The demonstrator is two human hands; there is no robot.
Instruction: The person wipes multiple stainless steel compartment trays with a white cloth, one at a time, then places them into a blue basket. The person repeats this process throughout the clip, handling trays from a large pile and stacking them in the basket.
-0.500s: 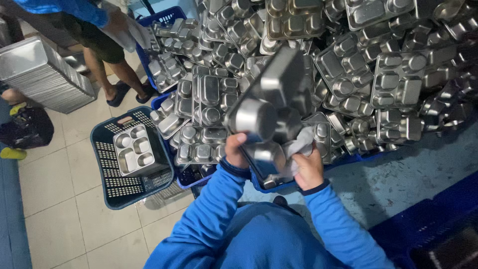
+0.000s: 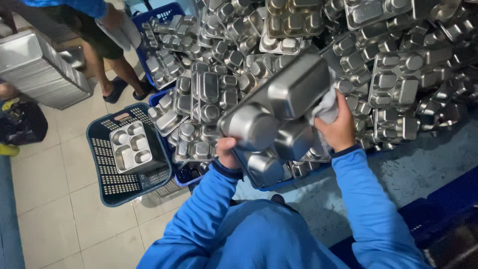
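Left hand (image 2: 226, 153) gripping steel tray (image 2: 279, 112), right hand (image 2: 340, 128) pressing grey cloth (image 2: 324, 107)

My left hand (image 2: 228, 153) fingers vanish beneath the steel tray (image 2: 279, 119); the cloth (image 2: 326, 107) covers my right hand (image 2: 340, 130) fingertips. The co-worker (image 2: 94, 30) is cropped above.

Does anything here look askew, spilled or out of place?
Yes: the steel compartment trays lie in a jumbled heap, tilted and overlapping, overflowing the blue crates. By contrast, one tray sits flat in the dark basket.
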